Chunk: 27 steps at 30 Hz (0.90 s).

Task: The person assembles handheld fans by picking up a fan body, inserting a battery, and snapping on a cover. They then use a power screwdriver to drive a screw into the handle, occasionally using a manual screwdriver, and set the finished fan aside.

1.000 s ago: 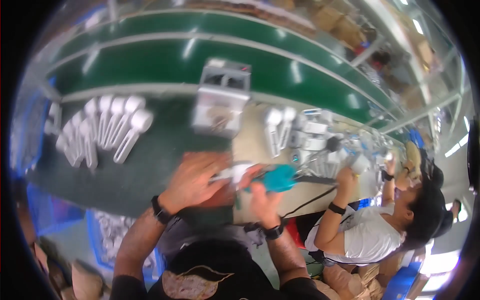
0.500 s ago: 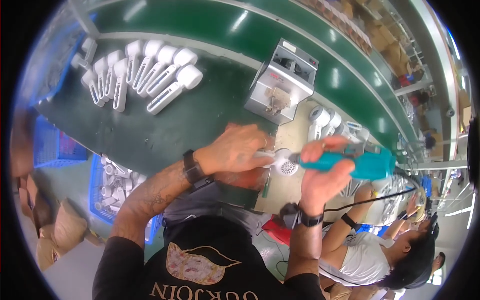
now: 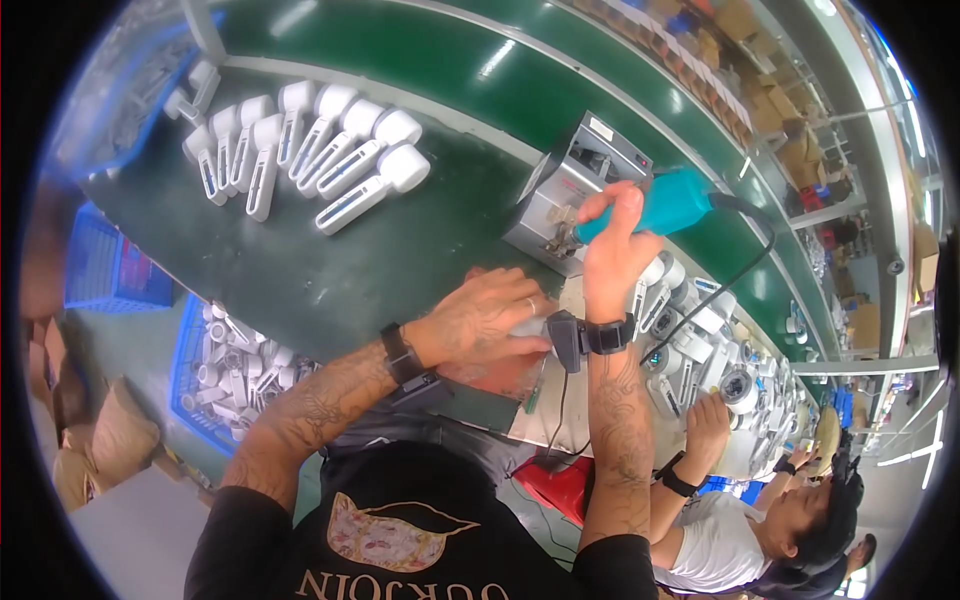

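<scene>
My right hand (image 3: 622,245) is wrapped round a teal electric screwdriver (image 3: 672,206), its tip end at the front of a grey metal screw feeder (image 3: 545,190). Low over the red mat (image 3: 490,378), my left hand (image 3: 482,318) is closed on a white handheld fan (image 3: 532,328). Only a bit of that fan shows; my fingers and the right wrist's strapped-on device (image 3: 566,340) hide the rest. Several white handheld fans (image 3: 355,203) lie fanned out on the green table (image 3: 400,255), beyond my left hand.
More white fans and parts (image 3: 690,345) crowd the bench at right, where a co-worker's hand (image 3: 708,428) reaches in. The screwdriver's black cable (image 3: 762,228) loops down among them. A blue crate (image 3: 183,400) of white parts stands below the table's left edge, near a blue basket (image 3: 118,275).
My right hand has lifted the screwdriver off the fan and carried it away from me to the screw feeder. My left hand stays low with the fan.
</scene>
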{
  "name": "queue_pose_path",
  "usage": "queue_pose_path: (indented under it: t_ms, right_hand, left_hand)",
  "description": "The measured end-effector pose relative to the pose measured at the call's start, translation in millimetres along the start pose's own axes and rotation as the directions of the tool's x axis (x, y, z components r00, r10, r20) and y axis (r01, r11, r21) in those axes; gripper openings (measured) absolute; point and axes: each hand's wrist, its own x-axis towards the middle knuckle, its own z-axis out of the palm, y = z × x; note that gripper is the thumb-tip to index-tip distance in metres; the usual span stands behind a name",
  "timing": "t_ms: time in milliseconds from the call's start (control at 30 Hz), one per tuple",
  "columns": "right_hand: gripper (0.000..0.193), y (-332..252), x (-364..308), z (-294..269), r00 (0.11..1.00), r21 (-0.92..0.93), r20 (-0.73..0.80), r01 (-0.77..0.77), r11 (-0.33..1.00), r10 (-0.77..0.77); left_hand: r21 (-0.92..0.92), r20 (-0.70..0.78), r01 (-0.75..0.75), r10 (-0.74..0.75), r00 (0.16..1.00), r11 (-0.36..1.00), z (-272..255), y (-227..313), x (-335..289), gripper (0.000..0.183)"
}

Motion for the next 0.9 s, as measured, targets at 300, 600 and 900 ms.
queue_pose_path:
  t_ms: [300, 600, 900]
  right_hand:
    - [0.035, -33, -40, -15, 0.993, 0.058, 0.02, -0.12, 0.991, 0.119]
    - [0.055, -31, -80, -54, 0.99, 0.098, -0.047, -0.125, 0.987, 0.131]
    - [0.048, -29, -78, -50, 0.993, 0.107, 0.02, -0.116, 0.987, 0.115]
  left_hand:
    - [0.034, 0.048, 0.069, -0.07, 0.996, 0.997, 3, 1, -5, 0.042]
    - [-0.014, 0.029, 0.073, -0.073, 0.997, 0.997, 1, 3, 0, 0.04]
    - [-0.026, 0.032, 0.075, -0.074, 0.997, 0.997, 4, 1, -2, 0.036]
